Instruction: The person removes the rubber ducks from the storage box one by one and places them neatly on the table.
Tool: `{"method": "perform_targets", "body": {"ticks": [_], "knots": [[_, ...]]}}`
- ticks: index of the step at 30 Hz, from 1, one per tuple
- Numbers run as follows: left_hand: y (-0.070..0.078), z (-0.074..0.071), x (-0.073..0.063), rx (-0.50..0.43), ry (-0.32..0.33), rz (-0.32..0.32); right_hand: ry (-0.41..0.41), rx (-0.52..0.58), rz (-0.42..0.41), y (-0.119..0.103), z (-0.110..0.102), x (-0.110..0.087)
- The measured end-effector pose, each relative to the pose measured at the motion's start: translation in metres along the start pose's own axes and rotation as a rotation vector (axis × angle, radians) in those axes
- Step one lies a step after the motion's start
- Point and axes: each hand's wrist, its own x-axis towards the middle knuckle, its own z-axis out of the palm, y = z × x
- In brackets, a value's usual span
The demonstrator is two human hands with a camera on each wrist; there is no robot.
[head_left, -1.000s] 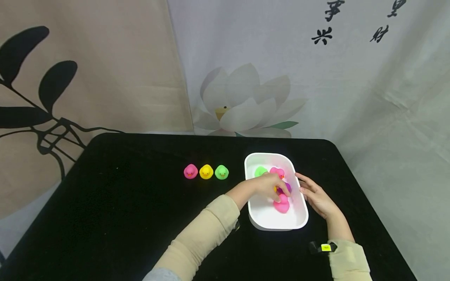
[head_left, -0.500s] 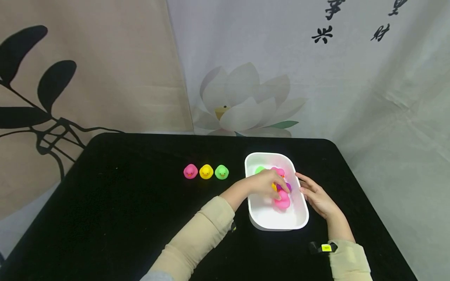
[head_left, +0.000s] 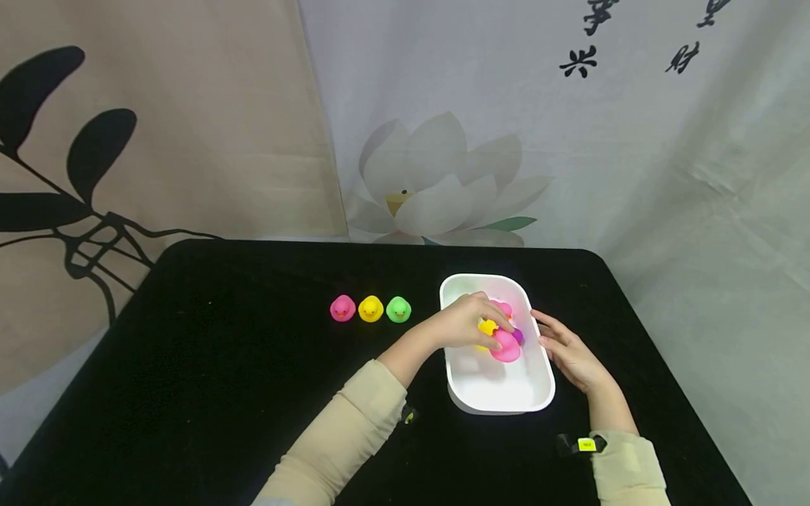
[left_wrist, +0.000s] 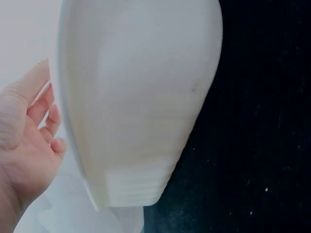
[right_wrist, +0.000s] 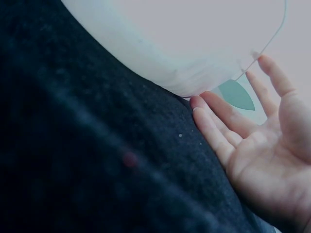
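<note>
Inside tub (head_left: 493,386), well off near rim (head_left: 503,410): pinching pink duck (head_left: 505,350) with left hand (head_left: 470,322); touching right rim (head_left: 550,369) with loose-fingered right hand (head_left: 572,357).

Curtained-off spot, room type unclear | printed cloth backdrop (head_left: 443,63) | black table (head_left: 221,365)

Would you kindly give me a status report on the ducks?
Left hand pinching pink rubber duck; right hand against white tray; yellow duck and purple toy close by.
</note>
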Motion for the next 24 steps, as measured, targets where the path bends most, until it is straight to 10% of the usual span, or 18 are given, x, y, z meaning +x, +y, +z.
{"method": "perform_targets", "body": {"ticks": [24], "knots": [[0.012, -0.028, -0.047, -0.056, 0.394, -0.091, 0.012, -0.007, 0.013, 0.001, 0.0, 0.001]]}}
